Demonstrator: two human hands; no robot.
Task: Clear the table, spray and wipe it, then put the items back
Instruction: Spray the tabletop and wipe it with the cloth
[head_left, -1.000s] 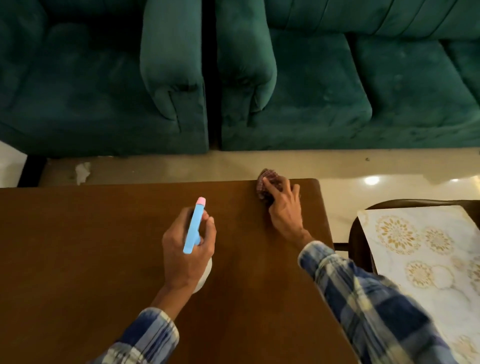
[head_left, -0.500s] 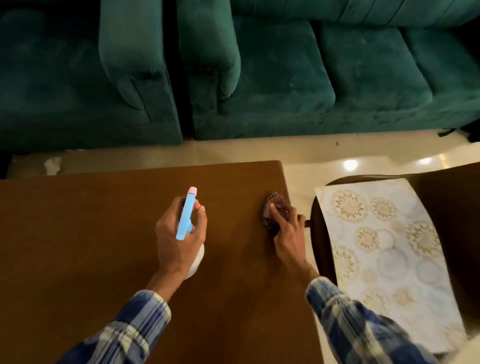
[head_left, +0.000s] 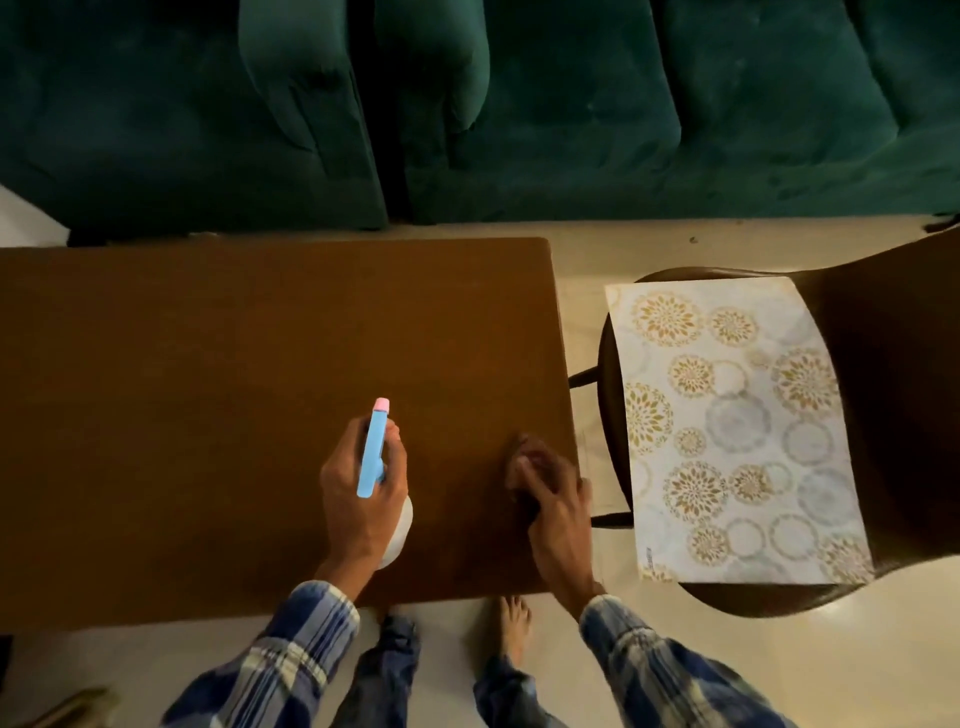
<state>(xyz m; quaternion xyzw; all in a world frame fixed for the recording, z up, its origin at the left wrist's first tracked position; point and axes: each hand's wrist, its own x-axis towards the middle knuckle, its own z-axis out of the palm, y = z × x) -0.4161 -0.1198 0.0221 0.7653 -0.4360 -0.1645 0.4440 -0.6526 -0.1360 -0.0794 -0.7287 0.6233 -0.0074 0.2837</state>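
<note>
Since a second ago the right hand is coming back from the far edge of the table toward the near right corner, dragging the cloth with it. Its fingers are lying over the bunched cloth, but motion blur is hiding whether they are curling round it or only pressing it flat. The left hand is wrapping firmly round the neck of the spray bottle, keeping it over the tabletop with the pink nozzle pointing away. The cloth is looking soft and light, so I judge it is best kept bunched under the palm. The bottle is smooth plastic, probably light, and safest at the neck. The table's right edge is very near the cloth, and the chair with a patterned mat is standing just beside it. Open room is lying to the left.
</note>
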